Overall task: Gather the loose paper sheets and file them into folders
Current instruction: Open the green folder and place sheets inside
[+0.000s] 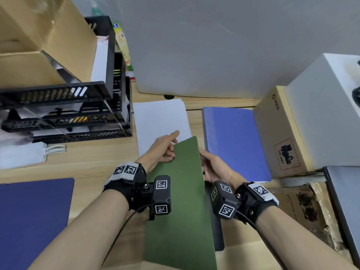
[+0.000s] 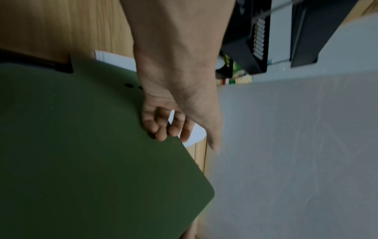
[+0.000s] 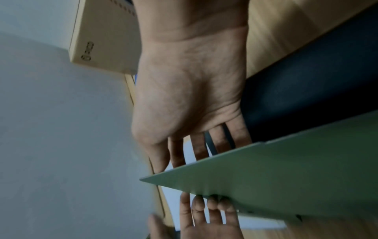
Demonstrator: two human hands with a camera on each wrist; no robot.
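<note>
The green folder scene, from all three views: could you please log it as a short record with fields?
held item: flat green plastic folder, raised and tilted above the wooden desk
left hand: fingers curled on the folder's left edge, forefinger extended
right hand: fingers straight, going under the folder's right edge
loose sheets: white paper stack lying flat on the desk beyond the folder
other folders: light blue folder right of the paper; dark blue folder at near left
storage: black tiered paper tray at far left
</note>
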